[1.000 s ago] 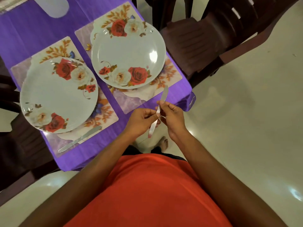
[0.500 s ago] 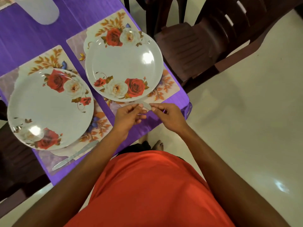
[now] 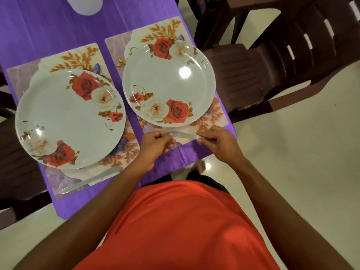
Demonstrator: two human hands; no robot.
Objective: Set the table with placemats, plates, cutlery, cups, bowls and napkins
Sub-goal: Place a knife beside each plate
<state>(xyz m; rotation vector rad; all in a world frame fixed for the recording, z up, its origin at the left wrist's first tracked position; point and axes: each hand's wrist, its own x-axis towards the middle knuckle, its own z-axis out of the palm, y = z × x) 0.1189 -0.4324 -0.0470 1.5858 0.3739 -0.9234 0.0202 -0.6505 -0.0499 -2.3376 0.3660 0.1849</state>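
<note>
A purple cloth (image 3: 39, 32) covers the table across the upper left of the frame, and a dark brown chair (image 3: 243, 78) stands at the upper right, just beside the table's edge. The person's orange shirt (image 3: 175, 230) fills the bottom centre. Two floral mats lie side by side on the cloth: the left mat (image 3: 21, 76) at centre left and the right mat (image 3: 116, 45) at upper centre. Each bears a white rose-printed plate, the left plate (image 3: 64, 121) and the right plate (image 3: 169, 80). A pale cup (image 3: 85, 4) is cut off by the top edge. The left hand (image 3: 155, 145) and right hand (image 3: 220, 145) each pinch one end of the held knife (image 3: 183, 135), level over the right mat's lower edge, just below the right plate; whether it touches the mat cannot be told. A second knife (image 3: 91, 180) lies on the left mat, below the left plate.
</note>
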